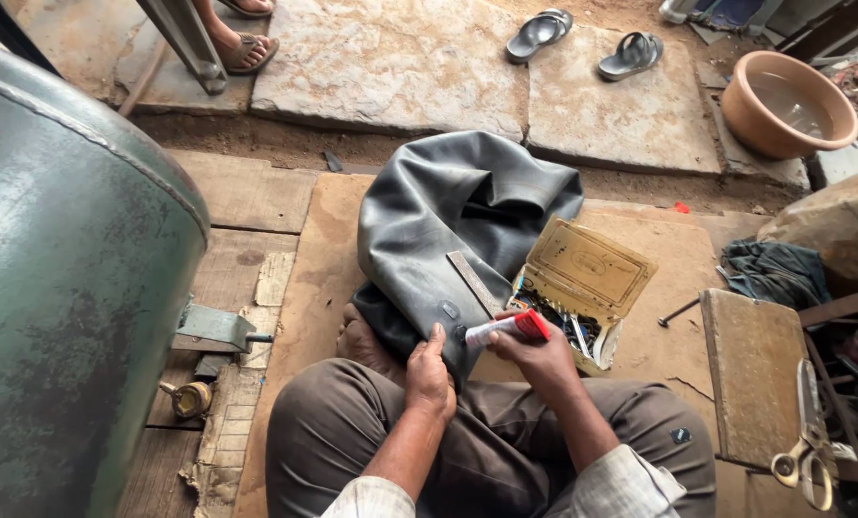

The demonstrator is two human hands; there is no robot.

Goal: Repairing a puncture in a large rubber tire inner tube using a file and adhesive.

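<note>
- Black rubber tube (458, 221) lies folded on the floor ahead of the seated person, its near edge over the knee.
- Left hand (430, 376) presses the tube, fingers closed on it.
- Right hand (541, 355) clamps a red-capped glue tube (507, 329), beside an open tin (582, 278).
</note>
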